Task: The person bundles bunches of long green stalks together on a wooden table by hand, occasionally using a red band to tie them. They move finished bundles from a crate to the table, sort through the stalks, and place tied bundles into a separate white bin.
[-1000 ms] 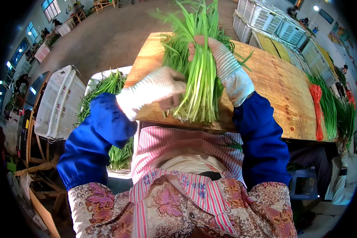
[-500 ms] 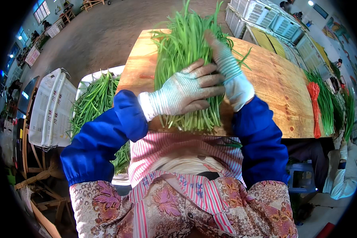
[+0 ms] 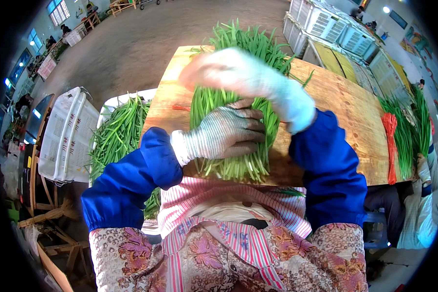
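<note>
A thick bunch of garlic chives [image 3: 231, 163] lies on the wooden table in front of me, pale cut ends toward me and green tips away. My left hand [image 3: 228, 130], in a striped knit glove, holds the bunch across its lower part with fingers curved over it. Over the upper leaves is my right hand [image 3: 238, 73], also gloved, reaching leftward; motion smears its fingers, so their state cannot be read. It hides part of the leaves beneath.
The wooden tabletop [image 3: 338, 124] has red ties [image 3: 390, 146] at its right edge, beside more chives [image 3: 404, 138]. Left stands a white crate [image 3: 65, 138] near a container of loose chives [image 3: 121, 124]. A co-worker's hand [image 3: 423, 170] shows at far right. Stacked crates [image 3: 326, 24] stand behind.
My right hand has swung from the bunch's right side leftward across its upper leaves. My left hand stays on the bunch, its fingers more curled. The whole view has shifted slightly.
</note>
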The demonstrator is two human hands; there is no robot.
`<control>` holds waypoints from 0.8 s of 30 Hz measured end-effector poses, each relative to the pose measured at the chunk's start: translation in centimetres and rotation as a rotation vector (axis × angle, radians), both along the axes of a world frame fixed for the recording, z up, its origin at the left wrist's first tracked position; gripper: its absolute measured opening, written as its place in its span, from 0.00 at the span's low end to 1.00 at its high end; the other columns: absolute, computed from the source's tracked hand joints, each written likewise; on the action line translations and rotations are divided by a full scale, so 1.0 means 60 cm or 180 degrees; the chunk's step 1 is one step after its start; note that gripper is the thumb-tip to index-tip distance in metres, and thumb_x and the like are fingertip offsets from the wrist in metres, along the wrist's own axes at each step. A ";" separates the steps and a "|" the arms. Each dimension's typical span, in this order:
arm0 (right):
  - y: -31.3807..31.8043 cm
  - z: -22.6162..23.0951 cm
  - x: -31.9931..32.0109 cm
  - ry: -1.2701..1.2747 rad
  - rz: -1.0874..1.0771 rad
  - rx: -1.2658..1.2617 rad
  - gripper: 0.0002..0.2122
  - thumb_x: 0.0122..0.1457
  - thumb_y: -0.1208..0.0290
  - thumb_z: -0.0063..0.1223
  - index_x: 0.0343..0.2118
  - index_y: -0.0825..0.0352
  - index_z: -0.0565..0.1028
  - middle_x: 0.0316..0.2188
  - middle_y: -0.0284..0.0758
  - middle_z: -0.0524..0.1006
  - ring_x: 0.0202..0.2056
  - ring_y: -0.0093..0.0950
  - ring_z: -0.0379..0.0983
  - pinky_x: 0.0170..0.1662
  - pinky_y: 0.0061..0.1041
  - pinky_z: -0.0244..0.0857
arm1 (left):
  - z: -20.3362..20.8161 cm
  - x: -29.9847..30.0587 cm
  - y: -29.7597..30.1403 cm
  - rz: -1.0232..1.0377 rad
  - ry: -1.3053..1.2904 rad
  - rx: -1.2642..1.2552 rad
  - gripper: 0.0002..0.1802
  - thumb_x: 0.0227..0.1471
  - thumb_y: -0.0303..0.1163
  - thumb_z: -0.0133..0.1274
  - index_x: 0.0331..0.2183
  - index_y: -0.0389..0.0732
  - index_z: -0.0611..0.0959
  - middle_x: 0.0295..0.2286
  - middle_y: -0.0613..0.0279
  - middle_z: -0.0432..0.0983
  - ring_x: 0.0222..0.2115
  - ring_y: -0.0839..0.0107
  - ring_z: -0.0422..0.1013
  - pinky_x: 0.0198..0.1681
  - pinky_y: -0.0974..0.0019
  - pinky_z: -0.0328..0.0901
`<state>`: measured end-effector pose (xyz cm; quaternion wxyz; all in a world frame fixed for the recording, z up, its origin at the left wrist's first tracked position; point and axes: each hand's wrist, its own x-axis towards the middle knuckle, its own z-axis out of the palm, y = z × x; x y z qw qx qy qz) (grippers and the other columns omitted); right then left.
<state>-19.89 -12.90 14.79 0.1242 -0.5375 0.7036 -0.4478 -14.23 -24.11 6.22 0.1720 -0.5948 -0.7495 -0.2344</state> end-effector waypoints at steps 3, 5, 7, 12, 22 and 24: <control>-0.025 -0.088 -0.043 0.0605 0.0518 -0.0349 0.13 0.58 0.66 0.44 0.42 0.64 0.75 0.41 0.37 0.75 0.42 0.30 0.70 0.48 0.26 0.62 | 0.006 0.015 -0.009 0.0134 -0.0124 -0.0048 0.16 0.47 0.41 0.50 0.36 0.43 0.79 0.37 0.60 0.73 0.38 0.61 0.68 0.47 0.57 0.54; -0.008 -0.119 -0.058 0.1188 0.0514 -0.0752 0.14 0.58 0.64 0.44 0.43 0.64 0.74 0.44 0.38 0.73 0.44 0.32 0.69 0.49 0.27 0.61 | 0.006 0.008 -0.002 0.0026 -0.0086 -0.0053 0.16 0.45 0.40 0.50 0.37 0.43 0.79 0.37 0.60 0.73 0.40 0.60 0.68 0.49 0.56 0.55; -0.038 -0.093 -0.068 0.0435 0.0045 0.1153 0.14 0.57 0.64 0.44 0.42 0.64 0.75 0.44 0.40 0.72 0.46 0.34 0.68 0.51 0.29 0.58 | -0.005 0.014 0.001 -0.0024 -0.0010 0.0073 0.18 0.41 0.38 0.52 0.38 0.44 0.78 0.38 0.60 0.72 0.43 0.59 0.67 0.49 0.55 0.58; -0.066 -0.143 -0.081 0.1976 0.0269 0.0050 0.14 0.55 0.61 0.45 0.36 0.66 0.76 0.37 0.42 0.74 0.40 0.38 0.70 0.46 0.32 0.62 | -0.015 0.023 0.004 -0.0236 -0.0234 0.0442 0.18 0.39 0.35 0.57 0.36 0.42 0.77 0.37 0.60 0.73 0.41 0.57 0.68 0.46 0.57 0.63; -0.058 -0.159 -0.090 0.2075 -0.0056 0.1076 0.11 0.50 0.65 0.47 0.21 0.69 0.74 0.23 0.45 0.73 0.29 0.42 0.70 0.35 0.38 0.64 | -0.026 0.116 -0.103 0.1402 -0.3318 0.3205 0.15 0.54 0.29 0.46 0.43 0.33 0.75 0.37 0.60 0.74 0.40 0.75 0.68 0.49 0.74 0.60; -0.055 -0.156 -0.092 0.2102 -0.0085 0.1048 0.11 0.49 0.65 0.47 0.25 0.69 0.75 0.25 0.45 0.73 0.30 0.43 0.70 0.35 0.38 0.64 | -0.031 0.131 -0.099 0.1836 -0.3856 0.3679 0.19 0.54 0.29 0.46 0.48 0.33 0.71 0.41 0.60 0.71 0.44 0.74 0.65 0.51 0.72 0.57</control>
